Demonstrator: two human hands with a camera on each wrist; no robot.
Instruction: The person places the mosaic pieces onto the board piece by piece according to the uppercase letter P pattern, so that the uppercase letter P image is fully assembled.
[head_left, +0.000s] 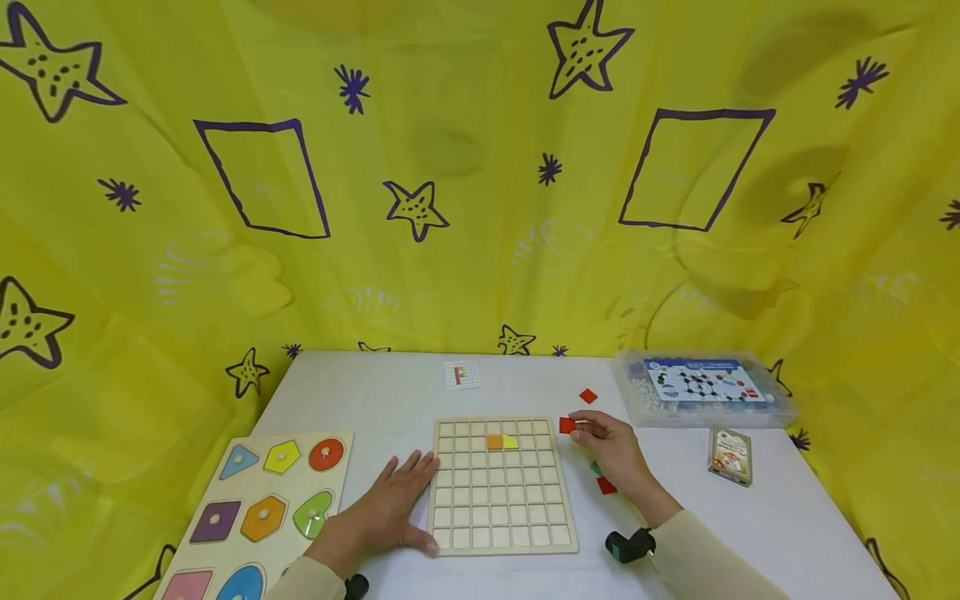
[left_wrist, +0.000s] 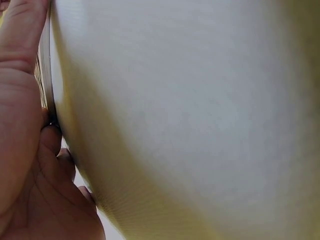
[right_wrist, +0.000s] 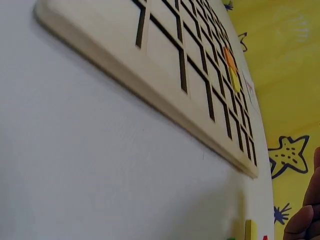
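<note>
On the tabletop [head_left: 532, 387], keeps the wooden grid board [head_left: 498, 477] flat, likely for easy reach. Rests left hand [head_left: 384, 508], fingers straight and apart, against its left edge, probably as a brace. With right hand [head_left: 615, 450], pinches red tile [head_left: 567, 426] by one side, just off the right edge. Shows a loose yellow piece [right_wrist: 251, 230] in right wrist view, unseen in head view, perhaps hidden by the right hand.
</note>
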